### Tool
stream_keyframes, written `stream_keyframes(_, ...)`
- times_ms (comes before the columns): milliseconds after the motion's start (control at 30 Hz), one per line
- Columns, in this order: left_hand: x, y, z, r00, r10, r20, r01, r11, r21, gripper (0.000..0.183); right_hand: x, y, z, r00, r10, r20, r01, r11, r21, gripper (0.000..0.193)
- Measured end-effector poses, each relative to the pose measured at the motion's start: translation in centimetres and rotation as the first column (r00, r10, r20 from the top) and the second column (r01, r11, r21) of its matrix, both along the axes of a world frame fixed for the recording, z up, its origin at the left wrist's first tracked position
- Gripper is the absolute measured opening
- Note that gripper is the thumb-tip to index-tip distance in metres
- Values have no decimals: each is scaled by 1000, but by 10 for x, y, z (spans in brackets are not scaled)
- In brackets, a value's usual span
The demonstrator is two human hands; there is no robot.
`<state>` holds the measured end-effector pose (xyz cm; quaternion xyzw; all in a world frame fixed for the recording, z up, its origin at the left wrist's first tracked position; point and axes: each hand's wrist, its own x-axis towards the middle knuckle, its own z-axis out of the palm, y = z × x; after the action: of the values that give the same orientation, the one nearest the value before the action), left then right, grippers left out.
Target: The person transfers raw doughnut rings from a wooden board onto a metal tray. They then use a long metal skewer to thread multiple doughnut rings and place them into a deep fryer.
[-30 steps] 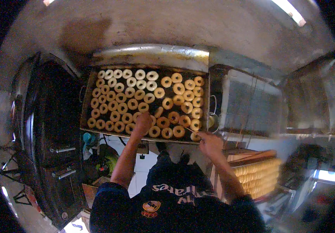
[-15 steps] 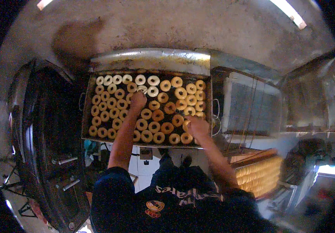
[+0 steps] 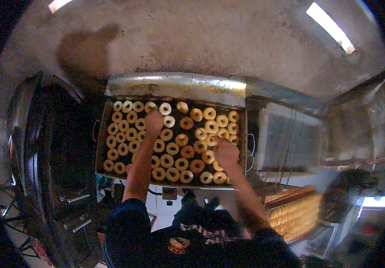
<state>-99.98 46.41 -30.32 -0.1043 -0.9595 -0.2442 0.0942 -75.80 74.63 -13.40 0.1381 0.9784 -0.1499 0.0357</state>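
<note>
Many ring doughnuts float in dark oil inside a wide rectangular fryer (image 3: pixel 99 154). Most are golden; a few are browner, such as a brown doughnut (image 3: pixel 182 152) near the middle. Toward the back, a pale doughnut (image 3: pixel 165 113) lies just right of my left hand (image 3: pixel 154 121). That hand is closed over the back left part of the oil, and whatever it grips is hidden. My right hand (image 3: pixel 226 151) is closed over the right side. A thin stick (image 3: pixel 205 131) runs from its fingers toward the golden doughnuts there.
Behind the fryer rises a shiny metal splash panel (image 3: pixel 174 82) against a stained wall. To the right stand a mesh-like rack (image 3: pixel 286 134) and thin upright rods. A tray of golden dough pieces (image 3: pixel 293 214) sits nearer on the right. Dark equipment (image 3: pixel 63 156) fills the left.
The view has tilted, so the fryer sits lower. Fewer pale doughnuts show along the back, with golden sides up there instead. Both hands remain over the oil, slightly shifted.
</note>
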Motion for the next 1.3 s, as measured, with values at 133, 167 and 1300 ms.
stream_keyframes(133, -19, -32, 12, 907, 19, 421, 103, 959, -265, 23, -40, -27, -14, 994, 107, -16, -107, 994, -11, 41)
stream_keyframes(167, -18, -45, 11, 949, -3, 316, 107, 944, -313, 21, -39, -34, 3, 995, 96, 22, -96, 995, -8, 40)
stream_keyframes(1300, 296, -21, 30, 924, -127, 361, 194, 968, -157, 22, 203, 69, 19, 931, 360, 60, -360, 933, -10, 38)
